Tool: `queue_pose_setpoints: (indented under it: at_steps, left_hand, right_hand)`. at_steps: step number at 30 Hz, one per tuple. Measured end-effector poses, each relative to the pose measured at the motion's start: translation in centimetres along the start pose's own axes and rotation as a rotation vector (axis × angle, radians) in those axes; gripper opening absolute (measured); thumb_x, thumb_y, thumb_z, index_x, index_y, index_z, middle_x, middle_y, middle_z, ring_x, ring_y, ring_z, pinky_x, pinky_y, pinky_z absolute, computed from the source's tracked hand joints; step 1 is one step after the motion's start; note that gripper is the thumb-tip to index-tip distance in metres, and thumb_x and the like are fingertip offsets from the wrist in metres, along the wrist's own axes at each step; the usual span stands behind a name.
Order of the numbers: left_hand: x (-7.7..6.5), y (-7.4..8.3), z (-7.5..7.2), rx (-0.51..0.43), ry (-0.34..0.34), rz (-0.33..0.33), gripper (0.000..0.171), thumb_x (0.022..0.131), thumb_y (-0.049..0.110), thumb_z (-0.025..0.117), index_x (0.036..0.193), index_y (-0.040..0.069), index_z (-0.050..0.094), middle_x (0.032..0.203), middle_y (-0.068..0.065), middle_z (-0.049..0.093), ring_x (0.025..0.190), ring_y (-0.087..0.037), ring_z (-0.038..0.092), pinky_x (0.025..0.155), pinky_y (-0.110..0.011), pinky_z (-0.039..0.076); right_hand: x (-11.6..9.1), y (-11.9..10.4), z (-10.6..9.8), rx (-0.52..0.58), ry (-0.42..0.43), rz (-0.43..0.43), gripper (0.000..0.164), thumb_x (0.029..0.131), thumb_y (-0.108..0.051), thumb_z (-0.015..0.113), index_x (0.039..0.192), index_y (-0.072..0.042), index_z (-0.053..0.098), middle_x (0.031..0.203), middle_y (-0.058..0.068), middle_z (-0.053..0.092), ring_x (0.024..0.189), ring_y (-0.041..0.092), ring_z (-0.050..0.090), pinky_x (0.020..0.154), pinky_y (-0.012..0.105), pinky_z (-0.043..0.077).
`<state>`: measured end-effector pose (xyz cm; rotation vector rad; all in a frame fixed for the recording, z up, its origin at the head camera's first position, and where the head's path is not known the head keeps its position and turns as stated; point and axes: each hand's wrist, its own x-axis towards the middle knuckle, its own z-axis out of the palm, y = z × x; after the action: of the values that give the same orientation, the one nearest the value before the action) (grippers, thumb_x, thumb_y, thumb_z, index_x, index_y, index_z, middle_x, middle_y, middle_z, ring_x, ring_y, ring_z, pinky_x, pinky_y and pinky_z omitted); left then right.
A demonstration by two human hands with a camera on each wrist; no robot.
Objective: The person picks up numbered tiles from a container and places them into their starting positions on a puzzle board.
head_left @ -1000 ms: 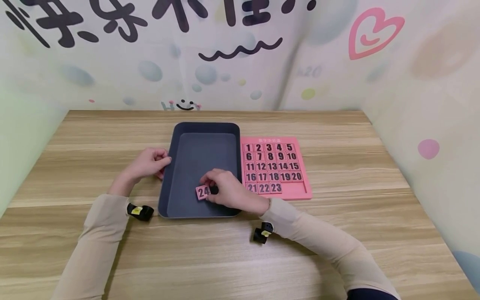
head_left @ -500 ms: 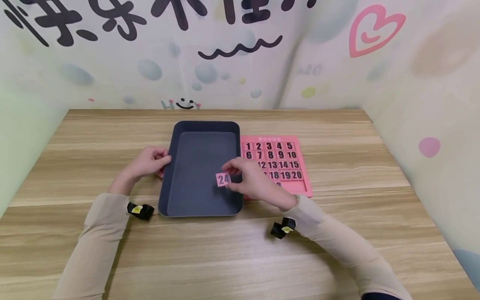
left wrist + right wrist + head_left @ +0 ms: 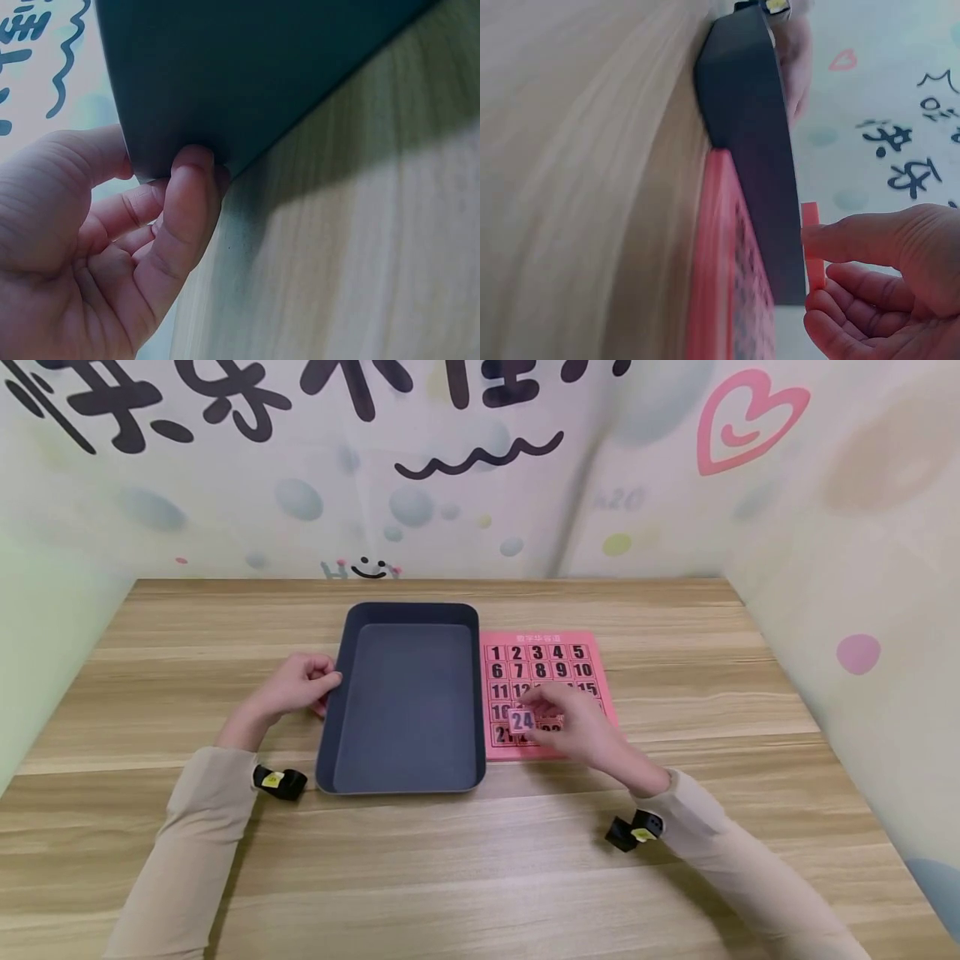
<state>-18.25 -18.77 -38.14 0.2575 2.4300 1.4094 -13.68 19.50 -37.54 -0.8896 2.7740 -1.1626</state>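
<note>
My right hand (image 3: 573, 724) pinches a pink number tile marked 24 (image 3: 521, 720) between thumb and fingers, above the lower part of a pink number puzzle board (image 3: 538, 638). In the right wrist view the tile (image 3: 813, 247) is seen edge-on, raised off the board (image 3: 718, 225). Rows of numbered tiles fill the board; the hand hides some in the lower rows. With thumb and curled fingers, my left hand (image 3: 300, 683) grips the left rim of a dark grey tray (image 3: 333, 727). In the left wrist view those fingers (image 3: 191, 202) hold the tray's edge from outside.
The tray stands directly left of the board, its right wall beside the board's left edge. Both are on a wood-grain table (image 3: 420, 877). A printed wall (image 3: 465, 527) rises behind the table. Black wrist cameras (image 3: 281, 782) hang at both wrists.
My right hand has carried tile 24 rightward, from inside the tray across its right rim to over the board. The left hand and the tray have stayed put.
</note>
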Motion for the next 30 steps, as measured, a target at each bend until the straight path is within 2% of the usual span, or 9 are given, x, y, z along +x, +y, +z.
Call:
queue_pose_setpoints:
  at_steps: [13,30]
  left_hand:
    - [0.0,0.0,0.0,0.004,-0.011,0.003,0.019,0.093,0.003,0.047,0.076,-0.005,0.047,0.057,-0.003,0.053,0.049,-0.016,0.058,0.051,-0.03,0.054]
    - [0.1,-0.2,0.0,0.0,-0.018,-0.014,0.02,0.094,0.004,0.047,0.076,-0.004,0.046,0.059,-0.003,0.051,0.05,-0.017,0.058,0.052,-0.031,0.054]
  right_hand:
    - [-3.1,3.1,-1.6,-0.001,0.023,0.123,0.039,0.068,0.008,0.074,0.105,0.008,0.061,0.096,0.017,0.064,0.086,0.029,0.062,0.079,0.038,0.053]
    - [-4.2,4.4,-2.3,-0.104,0.018,0.147,0.033,0.068,0.006,0.076,0.099,0.004,0.065,0.093,0.014,0.063,0.08,0.025,0.06,0.071,0.036,0.052]
